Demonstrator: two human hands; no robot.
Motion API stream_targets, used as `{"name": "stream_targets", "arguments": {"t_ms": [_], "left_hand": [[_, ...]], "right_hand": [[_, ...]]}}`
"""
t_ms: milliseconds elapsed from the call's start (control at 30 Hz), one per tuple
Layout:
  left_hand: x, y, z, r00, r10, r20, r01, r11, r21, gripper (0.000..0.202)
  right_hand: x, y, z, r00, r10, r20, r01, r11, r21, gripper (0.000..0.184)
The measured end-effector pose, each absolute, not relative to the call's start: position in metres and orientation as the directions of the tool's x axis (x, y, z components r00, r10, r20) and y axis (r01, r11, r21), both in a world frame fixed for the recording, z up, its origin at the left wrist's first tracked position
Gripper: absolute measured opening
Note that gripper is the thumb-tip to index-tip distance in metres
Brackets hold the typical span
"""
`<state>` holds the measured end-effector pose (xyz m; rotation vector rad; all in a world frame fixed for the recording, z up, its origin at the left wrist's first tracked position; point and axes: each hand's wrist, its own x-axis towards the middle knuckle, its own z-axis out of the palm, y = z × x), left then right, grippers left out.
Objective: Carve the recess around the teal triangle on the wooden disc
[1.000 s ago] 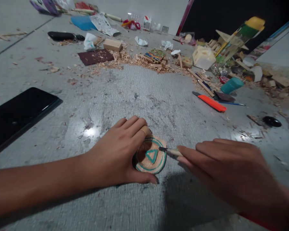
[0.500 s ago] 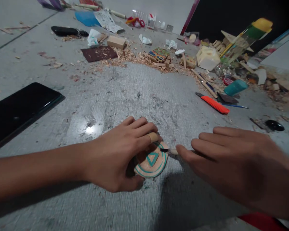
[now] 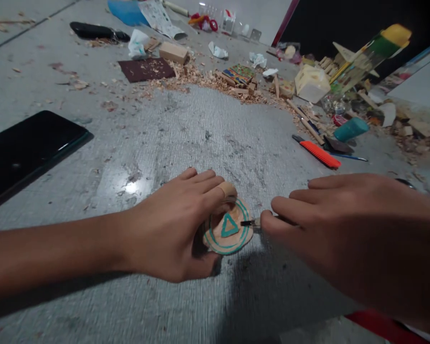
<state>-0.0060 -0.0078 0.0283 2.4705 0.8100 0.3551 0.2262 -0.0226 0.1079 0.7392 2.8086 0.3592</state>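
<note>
A wooden disc [image 3: 228, 228] is lying on the floor [image 3: 208, 134] between the left hand [image 3: 175, 229] and right hand [image 3: 347, 239]; a phone [image 3: 25, 153] is lying far left, wood shavings [image 3: 215, 81] behind.

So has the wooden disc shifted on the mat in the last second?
Cannot tell: the wooden disc sits about as far from the orange comb as before; the camera itself moved.

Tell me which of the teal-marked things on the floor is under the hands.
The round wooden disc with teal rings and triangle, pinned by the left hand; the teal cylinder lies far right.
</note>
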Motion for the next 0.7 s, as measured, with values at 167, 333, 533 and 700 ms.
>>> {"name": "stream_targets", "arguments": {"t_ms": [167, 333, 533, 700], "left_hand": [[-0.004, -0.011, 0.026, 0.783, 0.619, 0.054, 0.495, -0.673, 0.549, 0.068], [0.002, -0.014, 0.012, 0.76, 0.643, 0.095, 0.531, -0.699, 0.48, 0.08], [0.003, -0.012, 0.012, 0.748, 0.643, 0.163, 0.491, -0.701, 0.517, 0.057], [0.002, -0.01, 0.012, 0.75, 0.629, 0.203, 0.449, -0.711, 0.541, 0.059]], "right_hand": [[0.228, -0.023, 0.105, -0.855, 0.492, -0.161, 0.46, 0.865, 0.204, 0.011], [0.229, -0.026, 0.1, -0.842, 0.519, -0.149, 0.481, 0.846, 0.228, 0.01], [0.224, -0.021, 0.112, -0.887, 0.449, -0.107, 0.42, 0.881, 0.216, 0.018], [0.221, -0.007, 0.113, -0.896, 0.406, -0.179, 0.378, 0.91, 0.172, 0.023]]}}
